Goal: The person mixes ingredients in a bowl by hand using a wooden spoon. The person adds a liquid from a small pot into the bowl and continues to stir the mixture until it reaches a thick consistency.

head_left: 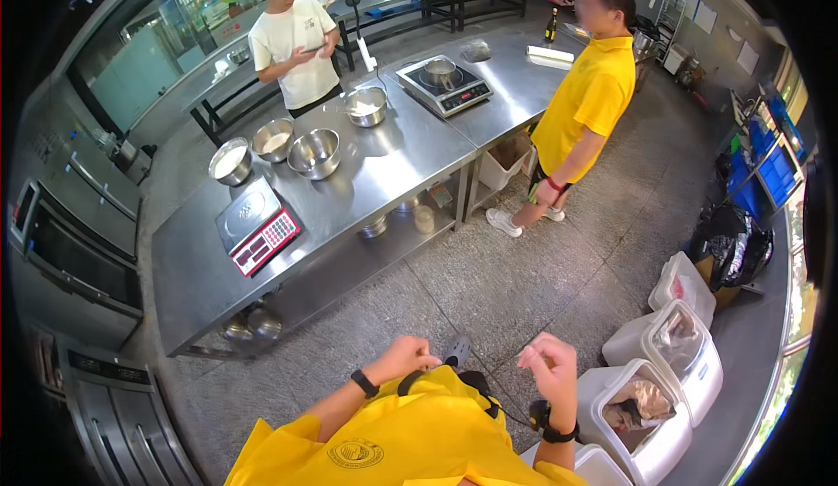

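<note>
In front of my yellow shirt, my left hand (pixel 404 358) is loosely curled, with a dark band on its wrist. My right hand (pixel 552 365) is raised on the other side, its fingers bent in and a dark watch below it. I see nothing held in either hand, and both are off the table. The steel table (pixel 436 167) stands ahead of me. On it are a red and white scale (pixel 264 240), an empty-looking steel bowl (pixel 315 153), two bowls of white powder (pixel 230 161) (pixel 274 141), and a bowl with a whisk (pixel 365 107).
An induction cooker (pixel 443 84) with a small pot sits farther along the table. One person in white (pixel 295 45) stands behind it, another in yellow (pixel 585 93) at its right end. White bins (pixel 642 416) line my right side; steel cabinets (pixel 122 416) are at left.
</note>
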### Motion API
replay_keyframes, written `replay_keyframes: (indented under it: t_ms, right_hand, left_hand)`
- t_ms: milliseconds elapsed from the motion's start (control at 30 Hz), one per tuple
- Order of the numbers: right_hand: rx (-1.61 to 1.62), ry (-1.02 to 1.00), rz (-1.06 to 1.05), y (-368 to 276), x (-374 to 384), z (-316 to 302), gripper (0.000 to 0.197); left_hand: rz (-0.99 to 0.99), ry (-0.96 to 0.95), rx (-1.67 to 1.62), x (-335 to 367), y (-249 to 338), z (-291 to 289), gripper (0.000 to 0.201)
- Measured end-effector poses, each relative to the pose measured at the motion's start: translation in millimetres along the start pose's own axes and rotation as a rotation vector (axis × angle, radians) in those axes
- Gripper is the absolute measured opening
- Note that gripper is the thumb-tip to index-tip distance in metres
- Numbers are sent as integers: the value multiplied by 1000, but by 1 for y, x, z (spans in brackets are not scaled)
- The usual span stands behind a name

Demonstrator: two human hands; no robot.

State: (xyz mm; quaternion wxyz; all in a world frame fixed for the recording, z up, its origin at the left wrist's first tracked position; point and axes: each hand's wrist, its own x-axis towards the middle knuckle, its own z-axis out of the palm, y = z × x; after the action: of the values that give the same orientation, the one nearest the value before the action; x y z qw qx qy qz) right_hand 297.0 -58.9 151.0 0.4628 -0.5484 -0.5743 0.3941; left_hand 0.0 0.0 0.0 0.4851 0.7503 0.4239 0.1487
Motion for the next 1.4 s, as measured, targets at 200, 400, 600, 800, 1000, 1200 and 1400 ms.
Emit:
replay_keyframes:
  t_ms: [200,400,600,800,1000,1200,1400]
  right_hand:
    - [-10,-2,7,15,94,-51,18]
    - [46,-73,43,48,134,-68,20]
    - [109,-89,153,82,178,-80,25]
    - [85,-22,209,88,245,-84,23]
    - [64,33,192,78,353,-87,24]
    - [-141,-151,93,65,485,-74,24]
    - [-199,-405,82,69,576,-51,24]
  left_hand:
    - [-344,208,-343,62,-86,-13,44]
    - [-649,127,59,51,-154,-23,42]
    - [-929,-92,299,36,-198,-2,37]
    - [-1034,-266,172,113,-221,-9,37]
    - [-936,-28,330,234,-225,-48,42]
    - [-933,188,176,344,-217,-109,46]
    - [-958,231,13,354,-251,-97,42]
